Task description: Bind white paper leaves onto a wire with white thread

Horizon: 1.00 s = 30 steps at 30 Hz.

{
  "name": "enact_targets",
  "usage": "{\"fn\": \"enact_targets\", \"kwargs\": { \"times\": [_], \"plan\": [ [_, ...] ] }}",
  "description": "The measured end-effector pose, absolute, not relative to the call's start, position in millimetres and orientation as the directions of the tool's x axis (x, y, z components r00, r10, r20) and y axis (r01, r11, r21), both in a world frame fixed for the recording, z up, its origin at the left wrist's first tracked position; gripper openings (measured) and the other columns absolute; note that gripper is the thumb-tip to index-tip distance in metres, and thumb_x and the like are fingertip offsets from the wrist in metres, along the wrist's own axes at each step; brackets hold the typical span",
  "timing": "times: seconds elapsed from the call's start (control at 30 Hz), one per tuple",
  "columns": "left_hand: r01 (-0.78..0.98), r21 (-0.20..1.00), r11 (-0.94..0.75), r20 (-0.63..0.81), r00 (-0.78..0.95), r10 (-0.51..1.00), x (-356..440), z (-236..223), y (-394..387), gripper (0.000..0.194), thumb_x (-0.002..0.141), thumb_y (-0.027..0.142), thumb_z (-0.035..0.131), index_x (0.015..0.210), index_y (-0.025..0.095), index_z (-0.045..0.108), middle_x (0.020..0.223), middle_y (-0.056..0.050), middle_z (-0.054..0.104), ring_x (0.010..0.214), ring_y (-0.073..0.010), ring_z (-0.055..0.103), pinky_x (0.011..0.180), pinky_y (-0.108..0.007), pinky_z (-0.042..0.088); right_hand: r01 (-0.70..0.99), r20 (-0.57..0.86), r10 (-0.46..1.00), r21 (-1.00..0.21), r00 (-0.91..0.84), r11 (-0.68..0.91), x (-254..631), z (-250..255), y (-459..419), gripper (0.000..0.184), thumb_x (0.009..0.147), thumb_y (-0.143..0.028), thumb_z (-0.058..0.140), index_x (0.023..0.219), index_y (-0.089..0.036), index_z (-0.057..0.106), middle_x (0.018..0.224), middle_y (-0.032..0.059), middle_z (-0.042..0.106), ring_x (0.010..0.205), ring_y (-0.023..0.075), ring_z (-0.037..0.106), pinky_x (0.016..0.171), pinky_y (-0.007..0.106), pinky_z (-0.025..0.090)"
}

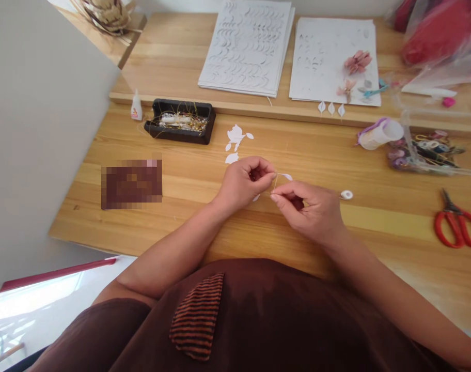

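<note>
Between the thumb and fingertips of my left hand [244, 182] is the thin stem of a small white petal [287, 176], which points out to the right. A fine thread [275, 184] runs down from that pinch to my right hand [312, 207], whose thumb and forefinger are closed on it. Just right of this hand lies a small white spool [347, 195]. Loose white paper petals [235, 135] are scattered beyond my left hand, and another white piece [256, 198] shows partly under it.
Red-handled scissors [458, 225] lie at the right. A black tray [180, 124] of wires and a small white glue bottle [136, 106] stand at the left. On the raised shelf are paper sheets [247, 46] and pink flowers [358, 62]. A clear box [433, 150] holds spools.
</note>
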State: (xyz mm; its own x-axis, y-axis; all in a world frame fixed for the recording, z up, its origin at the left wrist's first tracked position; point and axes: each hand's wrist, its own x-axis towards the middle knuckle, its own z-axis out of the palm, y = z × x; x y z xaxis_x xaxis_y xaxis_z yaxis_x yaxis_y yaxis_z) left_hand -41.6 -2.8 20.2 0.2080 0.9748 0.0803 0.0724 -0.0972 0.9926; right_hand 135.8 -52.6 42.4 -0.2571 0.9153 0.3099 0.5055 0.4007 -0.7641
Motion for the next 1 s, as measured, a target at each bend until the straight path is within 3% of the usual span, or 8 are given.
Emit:
{"fn": "enact_targets", "kwargs": {
  "times": [0.07,0.17,0.4,0.53,0.63,0.8,1.0],
  "plan": [
    [0.141,0.972,-0.186,0.139,0.288,0.947,-42,20,-5,0.008,0.081,0.022,0.072,0.077,0.016,0.069,0.068,0.0,0.064,0.058,-0.0076,0.049,0.054,-0.021,0.039,0.547,0.392,0.868,-0.674,-0.303,0.496,140,48,-52,0.011,0.088,-0.018,0.068,0.081,-0.027,0.071,0.068,-0.0013,0.069,0.056,0.0136,0.055,0.057,0.031,0.044],
    [0.153,0.947,-0.284,0.199,0.417,0.887,-43,20,-8,0.007,0.081,0.019,0.071,0.076,0.016,0.069,0.069,0.0,0.064,0.06,-0.008,0.05,0.056,-0.021,0.04,0.594,0.409,0.873,-0.644,-0.265,0.482,148,53,-49,0.009,0.089,-0.023,0.069,0.082,-0.028,0.072,0.069,0.0002,0.069,0.059,0.0162,0.056,0.059,0.034,0.045],
    [-0.058,0.989,-0.137,0.145,0.567,0.811,-45,28,-10,0.012,0.085,0.024,0.076,0.079,0.015,0.07,0.073,-0.001,0.068,0.061,-0.0073,0.053,0.058,-0.021,0.042,0.499,0.306,0.949,-0.813,-0.072,0.3,158,46,-35,0.009,0.089,-0.03,0.072,0.081,-0.025,0.072,0.063,-0.0016,0.062,0.053,0.0131,0.047,0.051,0.03,0.038],
    [-0.121,0.993,-0.016,0.079,0.535,0.841,-47,31,-9,0.024,0.083,0.037,0.082,0.08,0.015,0.071,0.074,-0.002,0.067,0.063,-0.0078,0.053,0.059,-0.022,0.042,0.391,0.149,0.988,-0.908,-0.041,0.153,157,37,-27,0.015,0.086,-0.036,0.076,0.08,-0.024,0.071,0.056,-0.0043,0.053,0.05,0.0112,0.04,0.048,0.027,0.033],
    [-0.138,0.99,0.031,0.041,0.487,0.872,-47,31,-7,0.033,0.079,0.045,0.085,0.08,0.016,0.07,0.07,0.0,0.064,0.058,-0.007,0.049,0.055,-0.023,0.039,0.306,0.043,0.994,-0.949,-0.096,0.071,154,32,-26,0.019,0.083,-0.04,0.079,0.08,-0.023,0.07,0.059,-0.0037,0.055,0.051,0.0106,0.041,0.047,0.026,0.032],
    [-0.14,0.989,0.045,0.004,0.333,0.943,-45,26,-2,0.032,0.077,0.044,0.085,0.079,0.017,0.067,0.066,0.002,0.06,0.054,-0.0063,0.044,0.049,-0.022,0.034,0.315,-0.02,0.981,-0.948,-0.191,0.042,147,36,-34,0.019,0.084,-0.032,0.075,0.071,-0.02,0.066,0.054,-0.0062,0.045,0.049,0.008,0.034,0.045,0.024,0.026],
    [-0.089,0.996,-0.004,0.02,0.183,0.983,-43,24,1,0.017,0.078,0.028,0.077,0.077,0.016,0.066,0.07,0.001,0.064,0.059,-0.0068,0.049,0.055,-0.021,0.041,0.429,0.094,0.972,-0.885,-0.215,0.181,140,44,-50,0.01,0.087,-0.022,0.071,0.076,-0.022,0.07,0.057,-0.0046,0.056,0.047,0.0087,0.042,0.045,0.025,0.03]
  ]
}}
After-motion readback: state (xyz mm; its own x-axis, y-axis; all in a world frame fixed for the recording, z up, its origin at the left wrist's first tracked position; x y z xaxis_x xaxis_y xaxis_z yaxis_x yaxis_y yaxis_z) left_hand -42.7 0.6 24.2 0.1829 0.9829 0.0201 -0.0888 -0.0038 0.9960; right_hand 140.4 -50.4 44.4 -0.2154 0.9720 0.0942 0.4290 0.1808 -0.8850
